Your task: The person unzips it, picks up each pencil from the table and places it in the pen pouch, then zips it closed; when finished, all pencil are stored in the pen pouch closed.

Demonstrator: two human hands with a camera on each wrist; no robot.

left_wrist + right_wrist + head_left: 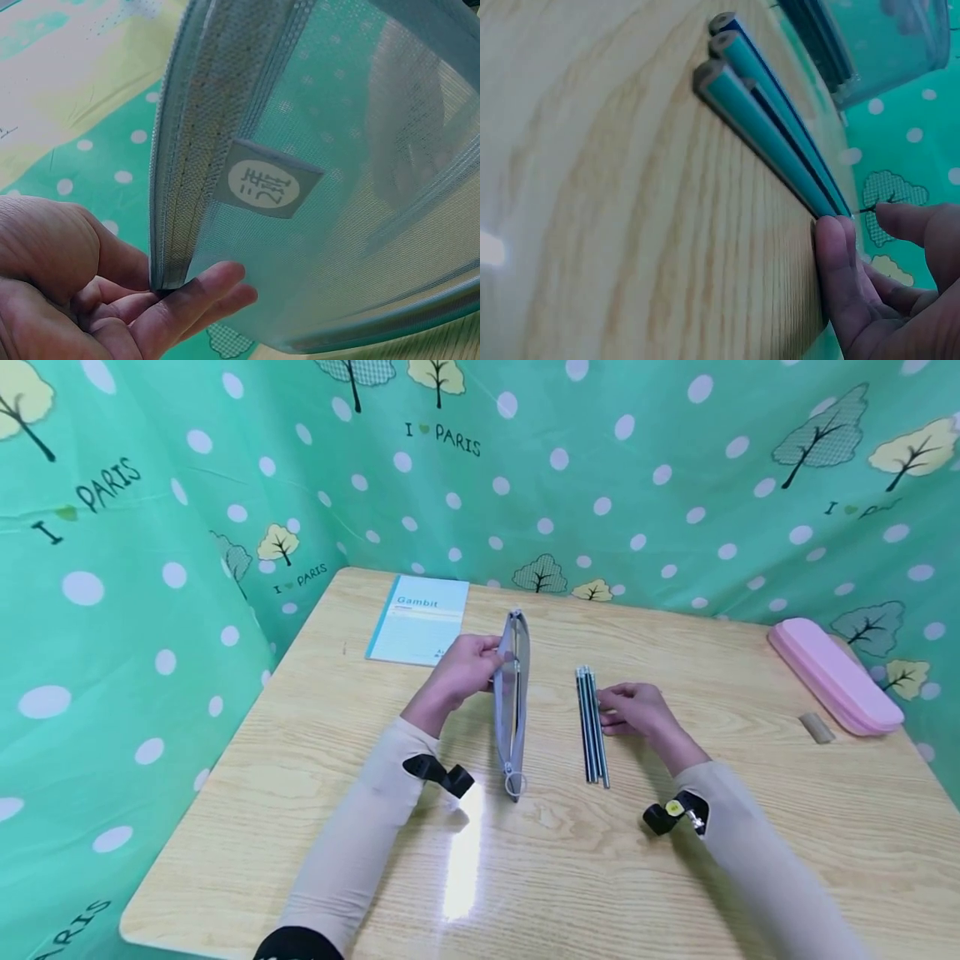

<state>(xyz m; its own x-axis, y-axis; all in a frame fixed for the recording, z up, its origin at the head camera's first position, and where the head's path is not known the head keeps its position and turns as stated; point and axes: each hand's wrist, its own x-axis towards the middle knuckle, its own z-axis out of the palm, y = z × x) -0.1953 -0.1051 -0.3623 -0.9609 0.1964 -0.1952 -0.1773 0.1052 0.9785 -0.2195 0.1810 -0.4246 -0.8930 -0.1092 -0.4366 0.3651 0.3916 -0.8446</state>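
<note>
A grey-blue mesh zip pouch (504, 718) stands on edge at the middle of the table, its top edges apart in the head view. My left hand (471, 667) pinches its far left side between thumb and fingers. In the left wrist view, a small label (268, 180) with a white oval sits on the mesh (330, 225) near the zip band. Right of the pouch lies a bundle of several blue-green pencils (590, 727). Fingertips of my right hand (633, 710) touch the bundle's right side, and in the right wrist view the thumb (907, 223) stands off the pencils.
A light-blue notebook (420, 618) lies at the back left of the wooden table (300, 793). At the right are a pink pencil case (836, 677) and a small grey-brown block (816, 728). A green patterned curtain (570, 485) hangs along the back and left.
</note>
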